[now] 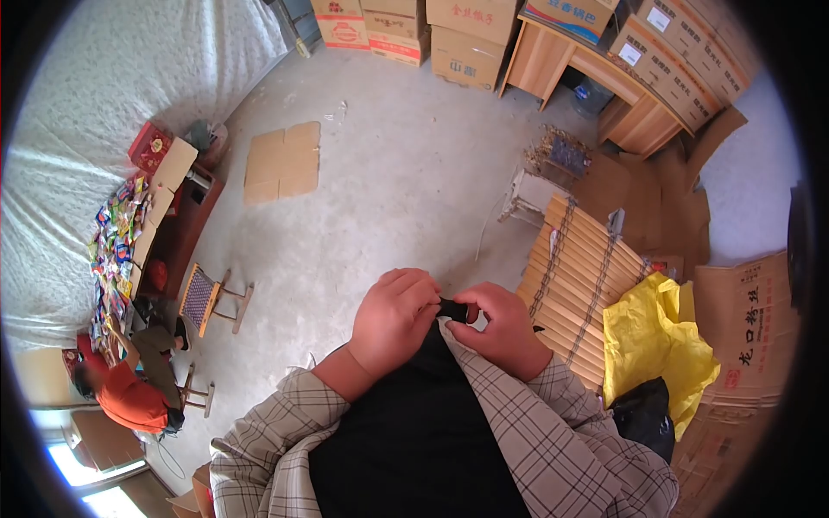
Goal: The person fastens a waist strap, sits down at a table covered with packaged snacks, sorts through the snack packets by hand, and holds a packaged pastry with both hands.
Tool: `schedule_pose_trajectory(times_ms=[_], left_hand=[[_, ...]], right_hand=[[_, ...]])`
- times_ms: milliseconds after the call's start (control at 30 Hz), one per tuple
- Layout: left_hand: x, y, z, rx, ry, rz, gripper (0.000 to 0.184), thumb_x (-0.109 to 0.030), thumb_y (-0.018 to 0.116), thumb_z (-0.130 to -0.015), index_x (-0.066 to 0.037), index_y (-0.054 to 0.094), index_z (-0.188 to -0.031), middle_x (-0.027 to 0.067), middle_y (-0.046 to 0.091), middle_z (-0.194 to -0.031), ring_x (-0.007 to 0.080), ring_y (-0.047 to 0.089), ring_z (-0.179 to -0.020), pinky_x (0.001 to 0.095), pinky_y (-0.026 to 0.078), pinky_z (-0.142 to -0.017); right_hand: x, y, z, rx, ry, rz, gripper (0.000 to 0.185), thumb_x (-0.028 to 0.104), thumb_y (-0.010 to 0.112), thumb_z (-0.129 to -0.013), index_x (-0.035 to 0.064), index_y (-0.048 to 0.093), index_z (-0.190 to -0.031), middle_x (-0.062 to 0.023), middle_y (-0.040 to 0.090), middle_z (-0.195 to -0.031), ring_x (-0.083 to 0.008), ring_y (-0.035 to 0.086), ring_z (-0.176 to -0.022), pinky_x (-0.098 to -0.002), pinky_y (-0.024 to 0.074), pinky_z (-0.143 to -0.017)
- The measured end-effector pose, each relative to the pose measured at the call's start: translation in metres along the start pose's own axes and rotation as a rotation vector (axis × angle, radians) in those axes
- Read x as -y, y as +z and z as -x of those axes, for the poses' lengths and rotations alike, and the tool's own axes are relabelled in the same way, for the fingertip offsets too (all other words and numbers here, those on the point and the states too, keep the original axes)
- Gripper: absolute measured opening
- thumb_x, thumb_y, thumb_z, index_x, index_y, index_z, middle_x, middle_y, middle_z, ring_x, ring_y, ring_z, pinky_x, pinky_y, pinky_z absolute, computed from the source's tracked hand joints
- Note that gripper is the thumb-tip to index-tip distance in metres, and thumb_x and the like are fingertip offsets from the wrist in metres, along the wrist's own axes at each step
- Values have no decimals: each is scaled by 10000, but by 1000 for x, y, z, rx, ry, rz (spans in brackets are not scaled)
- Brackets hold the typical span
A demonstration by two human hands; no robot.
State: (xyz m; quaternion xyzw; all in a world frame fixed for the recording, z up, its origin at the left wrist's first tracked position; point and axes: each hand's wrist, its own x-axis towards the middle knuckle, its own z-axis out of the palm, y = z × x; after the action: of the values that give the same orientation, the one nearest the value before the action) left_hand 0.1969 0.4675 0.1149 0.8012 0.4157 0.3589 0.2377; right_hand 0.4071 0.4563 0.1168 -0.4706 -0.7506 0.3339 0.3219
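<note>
Pinching a small black object (452,309) from opposite sides, a person's left hand (391,318) and right hand (509,330) apparently steady it.

Two bare hands are counted, one left hand (393,312) and one right hand (505,328), with one small black object (453,309). One person in orange (129,399), two stools (199,300), one wooden desk (641,141), one slatted mat (546,289), two dark cords (553,250), one yellow bag (652,345) and one black bag (641,413) are also seen. The packets (117,233) overlap too closely to be counted.
</note>
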Motion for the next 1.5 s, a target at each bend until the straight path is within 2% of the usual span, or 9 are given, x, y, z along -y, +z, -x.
schedule_pose_trajectory(times_ms=[67,133,367,433,533,967,1067,1233,1500], left_hand=[[3,1,3,35,-106,93,211,25,671,-849,-51,621,-1038,63,653,-1010,245,638,-949,377,529,-817],[11,-3,7,322,-636,700,231,-10,598,-966,-51,541,-1186,43,635,-1073,167,629,-996,332,512,-856],[11,-3,7,367,-632,1034,250,-61,527,-1024,-40,501,-1272,41,604,-1095,109,590,-993,282,478,-891],[5,-7,3,415,-714,1092,264,-64,504,-1032,-33,504,-1294,42,597,-1085,109,572,-943,269,478,-859],[10,-2,6,463,-723,1162,276,-52,492,-1030,-28,509,-1305,41,594,-1073,111,553,-897,269,477,-828],[7,-5,-1,489,-918,1114,375,-143,565,-1009,-17,572,-1362,34,626,-969,97,535,-862,264,471,-763],[8,2,-1,509,-561,712,371,-212,649,-969,-24,642,-1290,36,662,-963,83,540,-854,244,460,-736],[11,2,-4,497,-845,654,355,-308,700,-942,-40,698,-1176,14,692,-890,63,561,-682,246,466,-609],[1,-2,-11,476,-879,702,344,-313,710,-923,-34,709,-1124,21,695,-844,95,586,-657,268,483,-602]], right_hand=[[-4,0,2,5,2,-10,335,154,822,-753,45,676,-1035,-70,660,-882,-197,634,-695,-329,515,-642],[-13,4,4,-31,40,-115,355,124,825,-748,40,675,-1058,-49,639,-878,-145,579,-688,-283,438,-579],[-12,-3,7,7,38,-135,405,142,825,-763,63,662,-1125,-26,635,-915,-103,518,-689,-258,419,-595],[-8,-6,9,82,111,-125,457,237,830,-786,40,646,-1156,-89,679,-997,-236,652,-866,-352,524,-795],[-2,-7,9,79,116,-107,422,237,841,-777,49,640,-1097,-89,662,-965,-241,649,-869,-374,518,-796],[-28,12,31,-27,-107,199,208,136,812,-763,89,627,-846,-72,604,-783,-283,624,-698,-380,497,-585],[-31,13,29,-75,-157,180,214,148,812,-763,93,614,-823,-70,591,-771,-271,617,-687,-387,476,-563],[-31,0,38,2,-433,382,251,204,820,-756,111,587,-777,-43,532,-679,-250,589,-623,-397,428,-511],[-39,21,41,-40,-242,296,183,181,781,-785,106,615,-763,-42,568,-683,-266,605,-618,-400,452,-522]])
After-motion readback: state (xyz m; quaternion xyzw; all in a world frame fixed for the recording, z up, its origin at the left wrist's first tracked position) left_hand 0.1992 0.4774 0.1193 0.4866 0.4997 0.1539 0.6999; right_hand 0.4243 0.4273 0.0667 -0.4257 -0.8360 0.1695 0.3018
